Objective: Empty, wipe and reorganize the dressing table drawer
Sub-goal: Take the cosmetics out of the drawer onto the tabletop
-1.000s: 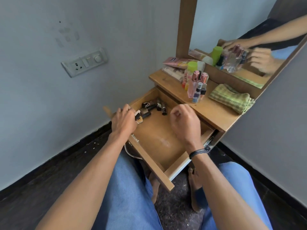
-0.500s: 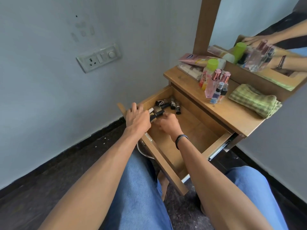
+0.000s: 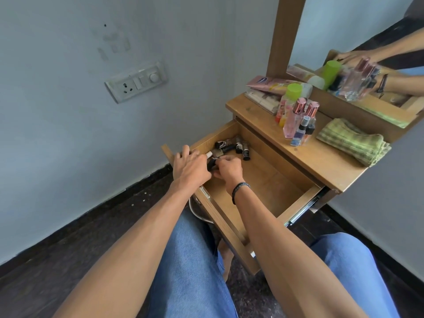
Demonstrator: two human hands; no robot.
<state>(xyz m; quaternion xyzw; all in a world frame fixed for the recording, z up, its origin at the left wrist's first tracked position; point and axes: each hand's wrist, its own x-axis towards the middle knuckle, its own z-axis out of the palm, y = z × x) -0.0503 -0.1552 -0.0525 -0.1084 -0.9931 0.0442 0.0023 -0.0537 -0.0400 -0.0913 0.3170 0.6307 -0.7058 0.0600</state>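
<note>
left hand [image 3: 191,166], right hand [image 3: 230,171] curled round bottles [image 3: 211,162] in drawer [image 3: 266,182]

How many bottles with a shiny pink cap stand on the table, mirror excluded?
2: the near bottle stands beside the green-capped bottle; the far bottle behind it. More may be hidden.

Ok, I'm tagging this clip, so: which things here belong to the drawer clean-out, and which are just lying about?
Job: drawer; small dark bottles inside it; left hand and right hand, gripping some; folded green cloth; probably the tabletop bottles.
Lying about: wall switch panel; mirror.
</note>
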